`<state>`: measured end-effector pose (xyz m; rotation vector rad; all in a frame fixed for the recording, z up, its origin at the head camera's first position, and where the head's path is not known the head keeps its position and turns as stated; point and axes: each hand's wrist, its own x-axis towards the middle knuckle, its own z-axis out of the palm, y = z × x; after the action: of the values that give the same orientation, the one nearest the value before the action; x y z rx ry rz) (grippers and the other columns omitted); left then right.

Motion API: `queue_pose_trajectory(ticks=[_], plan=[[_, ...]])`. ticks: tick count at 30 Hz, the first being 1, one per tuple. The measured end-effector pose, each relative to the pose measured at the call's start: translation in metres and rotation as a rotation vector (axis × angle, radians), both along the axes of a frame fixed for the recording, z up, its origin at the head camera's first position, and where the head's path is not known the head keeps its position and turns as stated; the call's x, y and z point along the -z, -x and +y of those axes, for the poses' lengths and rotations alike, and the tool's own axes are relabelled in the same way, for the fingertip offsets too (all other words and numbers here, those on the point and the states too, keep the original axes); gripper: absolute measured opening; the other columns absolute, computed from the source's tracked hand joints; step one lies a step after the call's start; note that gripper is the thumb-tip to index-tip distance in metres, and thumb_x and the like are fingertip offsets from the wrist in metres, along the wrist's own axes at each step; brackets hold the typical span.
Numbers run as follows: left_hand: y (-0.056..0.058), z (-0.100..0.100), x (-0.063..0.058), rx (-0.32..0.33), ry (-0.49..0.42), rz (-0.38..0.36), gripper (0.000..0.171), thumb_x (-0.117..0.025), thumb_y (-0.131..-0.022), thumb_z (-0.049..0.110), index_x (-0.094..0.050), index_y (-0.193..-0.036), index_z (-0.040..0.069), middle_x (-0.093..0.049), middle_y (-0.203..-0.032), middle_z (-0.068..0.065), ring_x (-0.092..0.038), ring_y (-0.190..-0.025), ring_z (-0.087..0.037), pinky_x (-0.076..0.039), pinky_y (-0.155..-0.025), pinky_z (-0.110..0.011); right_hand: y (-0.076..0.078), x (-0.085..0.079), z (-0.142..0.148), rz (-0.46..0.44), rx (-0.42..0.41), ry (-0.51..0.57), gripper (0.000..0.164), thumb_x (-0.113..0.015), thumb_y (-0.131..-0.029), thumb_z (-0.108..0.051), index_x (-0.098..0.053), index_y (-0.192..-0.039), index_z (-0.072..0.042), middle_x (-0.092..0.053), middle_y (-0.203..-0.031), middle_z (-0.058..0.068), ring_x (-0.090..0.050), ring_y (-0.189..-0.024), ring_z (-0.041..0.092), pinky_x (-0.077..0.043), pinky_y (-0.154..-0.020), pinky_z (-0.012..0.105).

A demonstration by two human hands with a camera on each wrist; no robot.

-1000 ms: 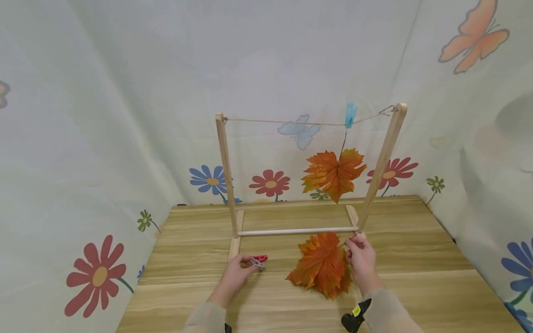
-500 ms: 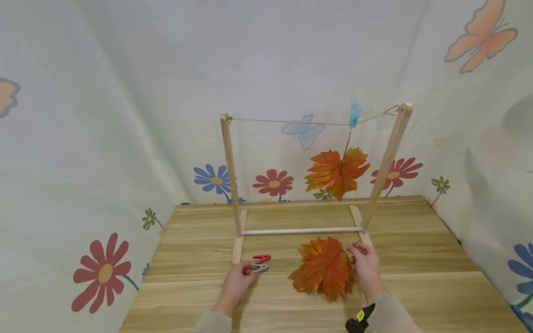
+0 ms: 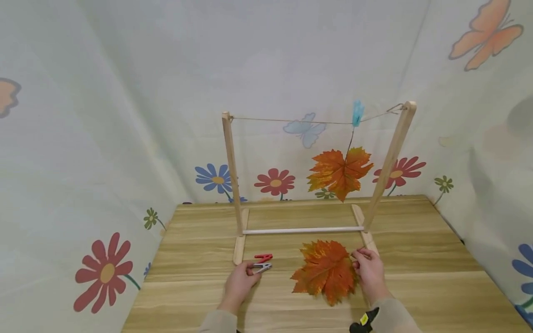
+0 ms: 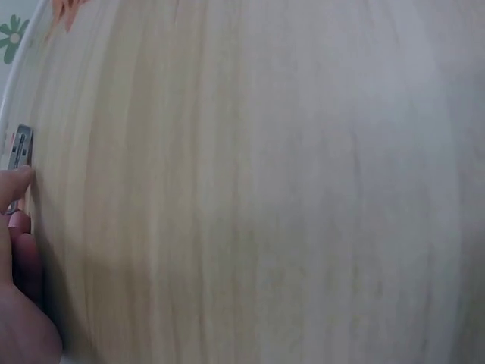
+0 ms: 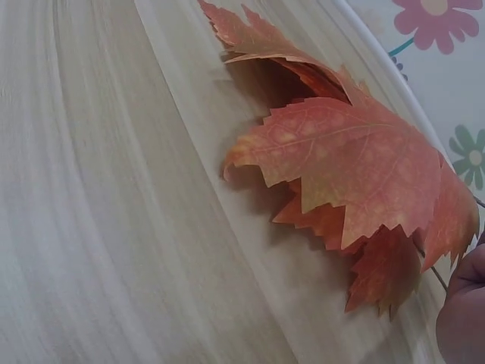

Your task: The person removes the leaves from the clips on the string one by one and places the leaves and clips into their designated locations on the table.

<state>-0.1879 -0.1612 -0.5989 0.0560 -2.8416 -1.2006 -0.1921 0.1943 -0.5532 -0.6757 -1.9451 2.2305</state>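
Hanging in the head view, an orange-yellow maple-shaped leaf (image 3: 341, 173) is held to a thin brown twine (image 3: 291, 121) by a light-blue plastic clothespin (image 3: 358, 114) — that part looks done. Not yet up on the pale wooden frame (image 3: 232, 171) are a red-orange maple-shaped leaf (image 3: 326, 273), lying on the wood-grain table (image 3: 312, 319), a small red clothespin (image 3: 263, 256) and a small grey clothespin (image 3: 266, 265). The left hand (image 3: 241, 282) reaches forward, low, pinching the grey clothespin just beside the red one; the right hand (image 3: 370, 273), forearm slanting inward, has thumb and fingers together at the leaf's right edge. In the left wrist view, curled fingers meet the grey clothespin at the border. In the right wrist view, serrated lobes overlap — one leaf or two, I cannot tell — and the right hand grips a thin dark stem (image 5: 439, 277)
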Motion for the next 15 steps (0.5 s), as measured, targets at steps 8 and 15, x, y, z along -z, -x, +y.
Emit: queue_pose_trajectory(ticks=[8, 15], plan=[[-0.0008, 0.0008, 0.0002, -0.031, 0.014, 0.010, 0.036, -0.077, -0.074, 0.021, -0.066, -0.105, 0.007, -0.053, -0.072, 0.009, -0.046, -0.060, -0.007, -0.037, -0.054, -0.027, -0.0010, 0.0027, 0.0015, 0.000, 0.003, -0.011, 0.027, -0.059, -0.091, -0.009, -0.045, -0.112, 0.003, -0.057, -0.074, -0.004, -0.053, -0.057, 0.006, -0.043, -0.047, 0.018], [-0.0014, 0.0021, 0.0008, -0.028, 0.031, 0.017, 0.037, -0.076, -0.074, 0.022, -0.066, -0.106, 0.007, -0.053, -0.072, 0.009, -0.046, -0.060, -0.008, -0.037, -0.055, -0.028, -0.0037, 0.0027, 0.0036, -0.009, 0.001, 0.011, 0.029, -0.057, -0.091, -0.008, -0.045, -0.114, 0.005, -0.056, -0.076, -0.002, -0.052, -0.058, 0.006, -0.043, -0.047, 0.018]])
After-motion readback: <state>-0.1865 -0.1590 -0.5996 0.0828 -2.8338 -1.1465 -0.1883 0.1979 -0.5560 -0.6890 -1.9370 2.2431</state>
